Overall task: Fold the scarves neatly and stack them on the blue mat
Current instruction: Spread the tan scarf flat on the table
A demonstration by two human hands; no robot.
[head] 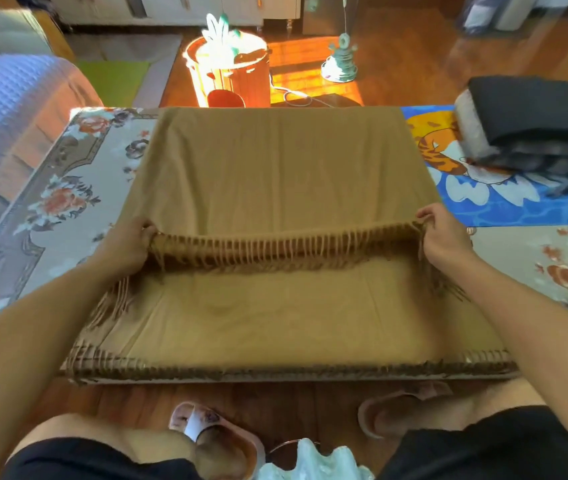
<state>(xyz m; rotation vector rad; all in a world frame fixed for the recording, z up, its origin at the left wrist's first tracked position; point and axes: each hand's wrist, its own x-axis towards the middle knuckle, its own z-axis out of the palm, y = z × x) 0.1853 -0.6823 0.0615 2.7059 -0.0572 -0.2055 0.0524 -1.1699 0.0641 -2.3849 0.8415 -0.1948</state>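
The left hand (129, 244) pinches the left corner of the tan fringed scarf (275, 174), which lies half-folded over the floral rug (67, 188). The right hand (443, 237) pinches the opposite corner. Further right, folded dark scarves (535, 119) sit stacked on the blue mat (476, 206).

home living room | wood floor (396, 74) | floral rug (53, 202) | blanket-covered sofa (5, 109) | white cabinets (171, 8)

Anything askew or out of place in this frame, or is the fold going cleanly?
Mostly clean. Both hands, left hand and right hand, pinch the tan scarf evenly by its fringed edge. One oddity: the folded stack on the blue mat has loose ends trailing toward the mat's near edge.
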